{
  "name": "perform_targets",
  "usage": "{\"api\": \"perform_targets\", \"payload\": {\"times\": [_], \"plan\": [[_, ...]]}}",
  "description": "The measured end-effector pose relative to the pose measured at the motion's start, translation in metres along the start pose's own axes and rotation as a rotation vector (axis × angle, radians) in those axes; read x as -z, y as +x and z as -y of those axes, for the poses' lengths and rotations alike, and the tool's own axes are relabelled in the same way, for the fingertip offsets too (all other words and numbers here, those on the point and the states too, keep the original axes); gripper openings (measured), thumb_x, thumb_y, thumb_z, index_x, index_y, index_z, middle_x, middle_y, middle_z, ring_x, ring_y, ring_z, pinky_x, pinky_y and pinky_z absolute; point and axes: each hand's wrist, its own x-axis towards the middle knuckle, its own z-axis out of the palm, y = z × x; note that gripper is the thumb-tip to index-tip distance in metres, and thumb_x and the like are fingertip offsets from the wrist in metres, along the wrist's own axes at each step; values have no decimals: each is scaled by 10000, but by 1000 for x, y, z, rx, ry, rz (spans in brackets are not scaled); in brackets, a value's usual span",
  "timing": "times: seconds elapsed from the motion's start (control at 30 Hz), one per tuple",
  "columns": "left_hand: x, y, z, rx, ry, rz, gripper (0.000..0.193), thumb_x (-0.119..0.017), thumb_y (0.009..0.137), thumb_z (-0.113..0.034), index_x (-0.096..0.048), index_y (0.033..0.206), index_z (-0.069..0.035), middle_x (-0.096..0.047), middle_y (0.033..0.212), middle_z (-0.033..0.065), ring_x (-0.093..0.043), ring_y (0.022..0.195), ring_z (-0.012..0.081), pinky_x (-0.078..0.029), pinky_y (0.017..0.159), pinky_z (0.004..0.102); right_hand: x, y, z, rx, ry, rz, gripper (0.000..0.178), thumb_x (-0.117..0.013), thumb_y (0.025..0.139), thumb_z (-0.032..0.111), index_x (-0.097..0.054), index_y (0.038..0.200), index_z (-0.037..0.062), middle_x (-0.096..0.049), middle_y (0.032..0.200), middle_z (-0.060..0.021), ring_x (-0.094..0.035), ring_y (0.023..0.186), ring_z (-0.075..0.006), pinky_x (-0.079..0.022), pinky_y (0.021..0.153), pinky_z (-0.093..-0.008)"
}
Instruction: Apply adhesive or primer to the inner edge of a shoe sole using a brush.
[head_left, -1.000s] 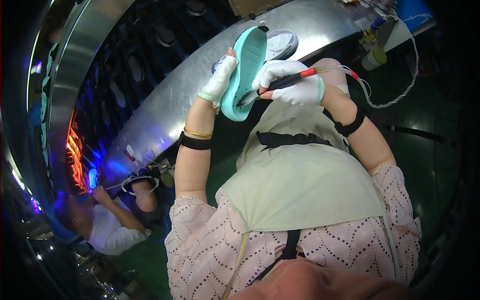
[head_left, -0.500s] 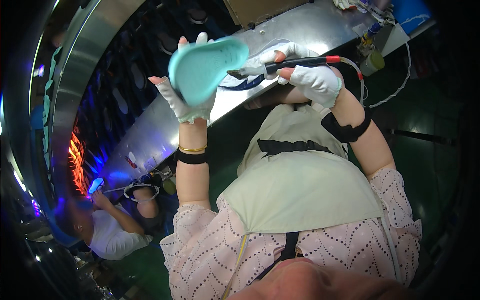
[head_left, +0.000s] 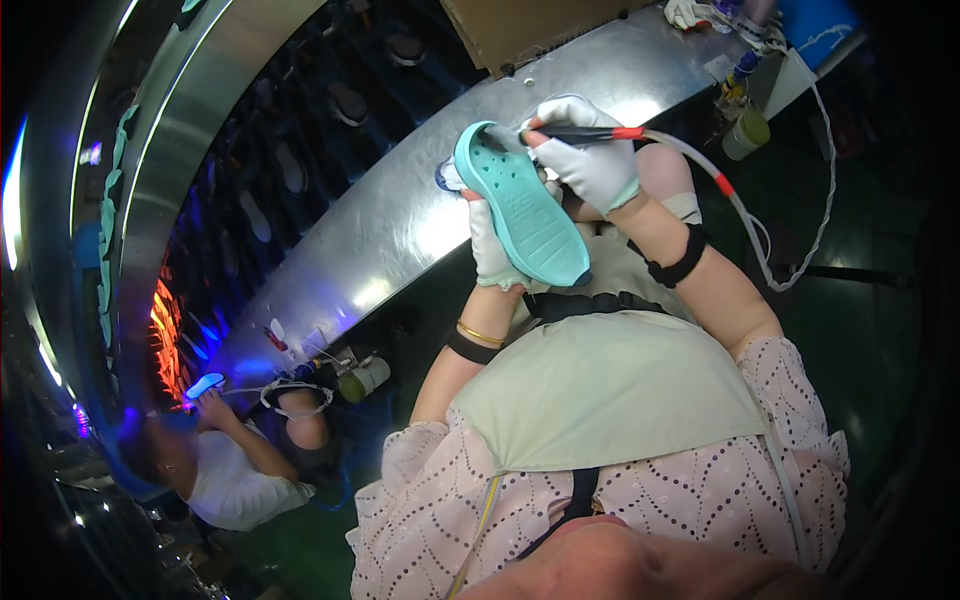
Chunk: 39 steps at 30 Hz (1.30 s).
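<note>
My left hand (head_left: pixel 490 245), in a white glove with bare fingertips, grips a teal shoe sole (head_left: pixel 540 225) from its left side and beneath. The sole is tilted, its hollow inner face up, with small holes near the far end and moulded grooves along the middle. My right hand (head_left: pixel 592 168), gloved alike, is closed around a black-handled brush (head_left: pixel 575 132) with red bands and a pale hose. The brush tip is at the sole's far end, by the inner rim. Behind the sole, a dark blue and white piece (head_left: pixel 446 176) is partly hidden on the metal table.
The metal table (head_left: pixel 390 195) curves beside a rack or conveyor with several shoe pieces (head_left: pixel 348 104). A cardboard box (head_left: pixel 540 30) stands at the far side. A capped jar (head_left: pixel 745 135) and the hose (head_left: pixel 700 160) are at right. A co-worker (head_left: pixel 240 475) at left holds a blue-lit sole.
My left hand has brought the sole right and nearer, turning it so its long side slants toward me. The brush has moved to the sole's far end. The hose has swung lower.
</note>
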Motion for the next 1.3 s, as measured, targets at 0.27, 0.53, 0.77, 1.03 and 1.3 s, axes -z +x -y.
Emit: {"api": "perform_targets", "payload": {"times": [0.27, 0.53, 0.77, 1.03, 1.3], "plan": [[-15, -5, 2, -6, 95, -288, 741, -367, 837, -703, -435, 1290, -120, -537, 1204, 80, -576, 1043, 235, -506, 875, 378, 2, -6, 32, -234, 161, 132, 161, -682, 778, 99, -608, 898, 23, -650, 841, -57, -626, 761, -113, -496, 692, -240], [-2, 3, 2, -213, 356, -393, 586, -415, 884, -611, -491, 1162, -101, -560, 1099, 55, -589, 966, 180, -506, 839, 330, -2, -10, 36, 108, -292, 325, 194, -688, 712, 60, -609, 889, 54, -614, 824, -86, -614, 768, -192, -481, 712, -289], [2, 2, -8, -130, 252, -171, 614, -416, 885, -599, -445, 1254, -110, -538, 1183, 83, -547, 1078, 229, -458, 938, 380, 4, -17, 31, -109, 39, 268, 218, -666, 724, 70, -615, 934, 47, -628, 865, -86, -622, 822, -209, -485, 753, -299], [-9, 6, -18, -246, 206, -83, 772, -449, 818, -676, -421, 1269, -51, -543, 1174, 136, -535, 1095, 275, -415, 980, 397, 6, -25, 38, -93, 81, 382, 113, -662, 727, 31, -630, 834, 47, -629, 806, -59, -612, 749, -187, -479, 720, -271], [0, 8, -34, -298, 155, -201, 795, -393, 838, -676, -479, 1183, 35, -560, 1127, 169, -545, 1051, 298, -415, 967, 420, 3, -38, 32, -234, 131, 481, 103, -691, 751, 31, -644, 842, 38, -652, 826, -50, -626, 791, -128, -489, 737, -257]]}}
